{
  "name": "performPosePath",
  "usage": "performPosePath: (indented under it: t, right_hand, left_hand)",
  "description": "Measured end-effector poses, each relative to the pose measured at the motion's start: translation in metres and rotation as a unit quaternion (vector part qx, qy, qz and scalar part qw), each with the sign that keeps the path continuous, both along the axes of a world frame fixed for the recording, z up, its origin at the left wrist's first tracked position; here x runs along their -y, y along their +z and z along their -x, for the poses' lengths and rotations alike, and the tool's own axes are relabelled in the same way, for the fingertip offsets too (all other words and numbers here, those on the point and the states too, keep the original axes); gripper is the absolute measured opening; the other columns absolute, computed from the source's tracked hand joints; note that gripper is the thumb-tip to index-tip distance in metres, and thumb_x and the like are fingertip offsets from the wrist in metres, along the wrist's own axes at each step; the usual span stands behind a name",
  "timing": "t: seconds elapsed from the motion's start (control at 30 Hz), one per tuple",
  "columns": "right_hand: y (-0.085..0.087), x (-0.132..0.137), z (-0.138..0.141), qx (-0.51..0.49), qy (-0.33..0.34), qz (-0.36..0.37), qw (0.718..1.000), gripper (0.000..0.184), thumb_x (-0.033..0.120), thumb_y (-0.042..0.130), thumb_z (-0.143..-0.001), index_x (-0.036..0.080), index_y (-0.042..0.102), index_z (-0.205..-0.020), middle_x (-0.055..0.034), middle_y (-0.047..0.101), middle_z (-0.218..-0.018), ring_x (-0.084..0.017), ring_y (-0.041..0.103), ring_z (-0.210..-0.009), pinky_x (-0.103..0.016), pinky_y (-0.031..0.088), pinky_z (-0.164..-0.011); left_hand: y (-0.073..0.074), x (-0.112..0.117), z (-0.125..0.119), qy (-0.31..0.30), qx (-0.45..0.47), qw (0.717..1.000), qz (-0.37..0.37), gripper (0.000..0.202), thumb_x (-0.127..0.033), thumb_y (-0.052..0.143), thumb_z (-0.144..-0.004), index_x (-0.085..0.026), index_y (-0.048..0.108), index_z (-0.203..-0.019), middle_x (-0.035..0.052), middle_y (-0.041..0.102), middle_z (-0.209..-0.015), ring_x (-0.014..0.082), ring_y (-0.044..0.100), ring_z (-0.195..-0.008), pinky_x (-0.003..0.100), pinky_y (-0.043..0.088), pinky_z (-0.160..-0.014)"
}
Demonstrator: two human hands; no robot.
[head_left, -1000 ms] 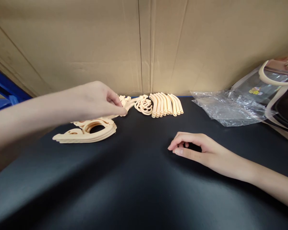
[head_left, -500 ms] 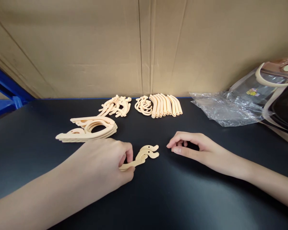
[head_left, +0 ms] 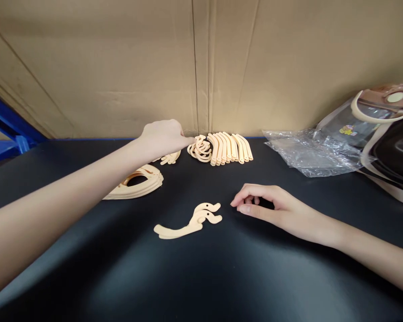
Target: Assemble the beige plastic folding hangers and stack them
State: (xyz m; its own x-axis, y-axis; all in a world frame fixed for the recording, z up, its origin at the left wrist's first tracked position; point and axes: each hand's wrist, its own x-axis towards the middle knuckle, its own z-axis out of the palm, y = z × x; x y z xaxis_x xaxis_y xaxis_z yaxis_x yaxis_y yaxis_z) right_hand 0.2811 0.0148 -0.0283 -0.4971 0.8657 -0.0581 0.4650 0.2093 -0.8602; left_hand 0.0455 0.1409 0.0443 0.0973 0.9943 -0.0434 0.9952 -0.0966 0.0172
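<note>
My left hand (head_left: 163,136) reaches over the back of the table, its thumb beside a pile of pale curved hook pieces (head_left: 200,150). The back of the hand hides most of its fingers, so any grip cannot be made out. Under it another pile of small pale pieces (head_left: 171,158) shows only in part. My right hand (head_left: 268,205) rests on the table with loosely curled fingers and nothing in them. Left of its fingertips lie a few flat, overlapping pale pieces (head_left: 184,228), some with a hooked end and a small hole.
A stack of pale hanger-like frames (head_left: 137,185) lies at left, partly behind my left forearm. Long curved strips (head_left: 230,147) stand in a row at the back. Clear plastic film (head_left: 312,152) and a transparent bag (head_left: 345,125) are at right. Cardboard (head_left: 137,67) backs the black table (head_left: 201,277).
My left hand has let go of the pale pieces in the middle and moved forward to the piles at the back. The pieces stay where they were. My right hand has hardly moved.
</note>
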Motion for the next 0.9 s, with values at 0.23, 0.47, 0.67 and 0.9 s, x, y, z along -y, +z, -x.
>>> performPosePath:
  t: [0.23, 0.47, 0.67, 0.9]
  right_hand:
    - [-0.001, 0.000, 0.000, -0.006, 0.004, -0.003, 1.000, 0.022, 0.045, 0.059, -0.095, 0.027, 0.070, -0.100, 0.0048, 0.067, -0.097, -0.012, 0.055, -0.086, -0.026, 0.041, -0.080]
    - [-0.002, -0.001, 0.000, -0.005, 0.008, -0.007, 1.000, 0.022, 0.046, 0.059, -0.096, 0.027, 0.070, -0.101, 0.0040, 0.066, -0.096, -0.013, 0.055, -0.087, -0.027, 0.042, -0.080]
    - [-0.001, 0.000, 0.000, -0.004, 0.007, -0.005, 1.000, 0.023, 0.046, 0.059, -0.095, 0.026, 0.069, -0.101, 0.0037, 0.066, -0.095, -0.013, 0.054, -0.086, -0.027, 0.042, -0.079]
    - [-0.002, -0.001, 0.001, 0.000, 0.011, -0.014, 1.000, 0.024, 0.046, 0.059, -0.095, 0.025, 0.070, -0.100, 0.0025, 0.066, -0.094, -0.014, 0.054, -0.085, -0.028, 0.042, -0.078]
  left_hand:
    - [-0.016, -0.021, -0.017, -0.003, 0.032, 0.999, 0.024, 0.040, -0.055, 0.060, -0.075, -0.017, 0.071, -0.082, 0.0091, 0.072, -0.079, 0.0253, 0.065, -0.077, 0.031, 0.041, -0.065]
    - [-0.020, -0.027, -0.020, 0.006, 0.092, 0.995, 0.027, 0.025, -0.041, 0.065, -0.072, -0.017, 0.070, -0.078, 0.0074, 0.064, -0.071, 0.0240, 0.061, -0.070, 0.032, 0.040, -0.062]
    - [0.000, -0.024, -0.007, -0.004, 0.138, 0.990, 0.012, 0.031, -0.042, 0.064, -0.077, -0.013, 0.069, -0.087, 0.0066, 0.059, -0.078, 0.0207, 0.058, -0.071, 0.031, 0.037, -0.062]
    - [0.027, 0.003, 0.012, -0.163, 0.074, 0.974, 0.136, 0.035, -0.056, 0.066, -0.070, -0.022, 0.071, -0.075, 0.0017, 0.060, -0.070, 0.0189, 0.054, -0.069, 0.029, 0.033, -0.061]
